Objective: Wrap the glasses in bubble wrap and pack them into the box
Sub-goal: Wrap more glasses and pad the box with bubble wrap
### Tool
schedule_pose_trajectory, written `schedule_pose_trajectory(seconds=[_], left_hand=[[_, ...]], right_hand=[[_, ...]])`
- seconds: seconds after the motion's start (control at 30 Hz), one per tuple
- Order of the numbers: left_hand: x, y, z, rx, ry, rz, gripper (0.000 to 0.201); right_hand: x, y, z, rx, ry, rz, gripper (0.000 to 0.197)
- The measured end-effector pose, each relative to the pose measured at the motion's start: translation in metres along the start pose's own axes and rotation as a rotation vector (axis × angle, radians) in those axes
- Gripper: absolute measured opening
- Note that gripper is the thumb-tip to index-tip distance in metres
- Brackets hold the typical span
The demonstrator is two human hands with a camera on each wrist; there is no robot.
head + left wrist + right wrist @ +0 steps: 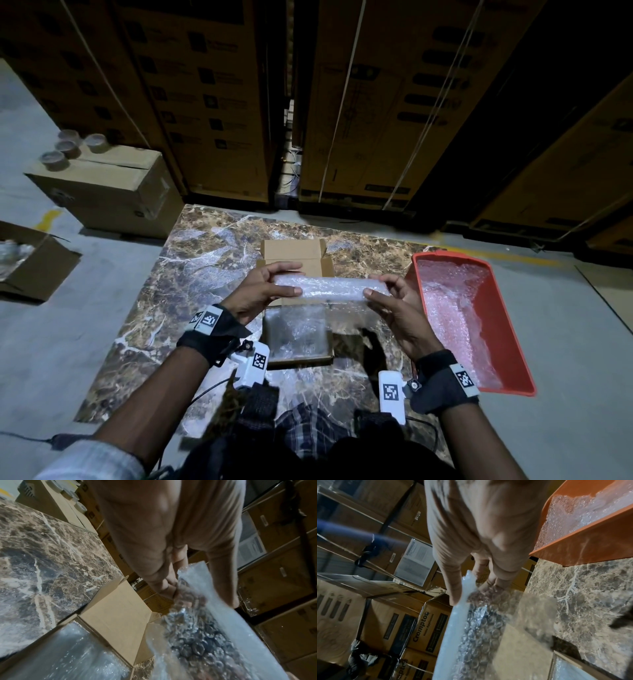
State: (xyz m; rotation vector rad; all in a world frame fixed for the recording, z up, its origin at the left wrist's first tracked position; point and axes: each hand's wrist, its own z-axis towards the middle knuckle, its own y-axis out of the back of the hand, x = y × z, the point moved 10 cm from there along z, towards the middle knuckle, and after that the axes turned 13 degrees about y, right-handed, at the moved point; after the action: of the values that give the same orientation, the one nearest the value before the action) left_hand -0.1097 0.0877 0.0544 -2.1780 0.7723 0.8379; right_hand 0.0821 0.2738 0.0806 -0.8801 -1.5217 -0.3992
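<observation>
**Bubble-wrapped bundle held at both ends above the open box**

Head view: the left hand (260, 291) and right hand (394, 301) each pinch one end of a long bubble wrap roll (329, 287), thumbs under, fingers curled over the top. It hangs level in the air over the small cardboard box (294, 305), whose lid stands open and whose floor shows more wrap. I judge the roll light and squashy outside, fragile inside; glasses are not discernible through the film. The ends look flat and empty, so a grip nearer the middle would support the contents better. A red plastic tray (513, 346) of wrap sheets sits to the right on the marble slab (205, 246).

Left wrist view: fingers (164, 582) close on cloudy, dimpled film that looks slick and crinkly. Smooth stiff cardboard lies below.

Right wrist view: the thumb (453, 588) presses along the sheet's loose edge, fingers behind it. The loose edge could unroll if released.
</observation>
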Motion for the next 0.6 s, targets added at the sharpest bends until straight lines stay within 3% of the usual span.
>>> schedule_pose_trajectory(seconds=[0.07, 0.1, 0.17, 0.23, 0.33, 0.43, 0.5, 0.6], left_hand=[[-0.002, 0.0, -0.002, -0.048, -0.002, 0.005, 0.069], [-0.003, 0.0, -0.002, -0.066, -0.001, 0.005, 0.071], [0.0, -0.001, -0.001, -0.078, 0.033, -0.013, 0.074], [0.002, 0.0, -0.002, -0.068, 0.051, -0.018, 0.069], [0.005, 0.004, -0.003, -0.105, 0.082, 0.049, 0.029], [0.01, 0.009, -0.001, -0.136, 0.087, 0.03, 0.031], [0.011, 0.006, -0.001, -0.11, 0.092, 0.01, 0.022], [0.009, 0.005, -0.002, -0.149, 0.08, 0.038, 0.026]], right_hand=[[-0.005, 0.001, 0.0, -0.027, -0.067, 0.039, 0.063], [-0.008, 0.002, 0.0, -0.048, -0.115, 0.099, 0.064], [-0.015, 0.0, -0.003, -0.077, -0.215, 0.216, 0.047], [-0.021, -0.004, -0.006, -0.038, -0.282, 0.177, 0.028], [-0.032, 0.0, -0.006, -0.027, -0.313, 0.1, 0.011], [-0.039, 0.003, -0.006, -0.045, -0.329, 0.095, 0.022], [-0.04, 0.004, -0.006, -0.056, -0.328, 0.093, 0.029], [-0.037, 0.007, -0.004, -0.095, -0.277, 0.039, 0.05]])
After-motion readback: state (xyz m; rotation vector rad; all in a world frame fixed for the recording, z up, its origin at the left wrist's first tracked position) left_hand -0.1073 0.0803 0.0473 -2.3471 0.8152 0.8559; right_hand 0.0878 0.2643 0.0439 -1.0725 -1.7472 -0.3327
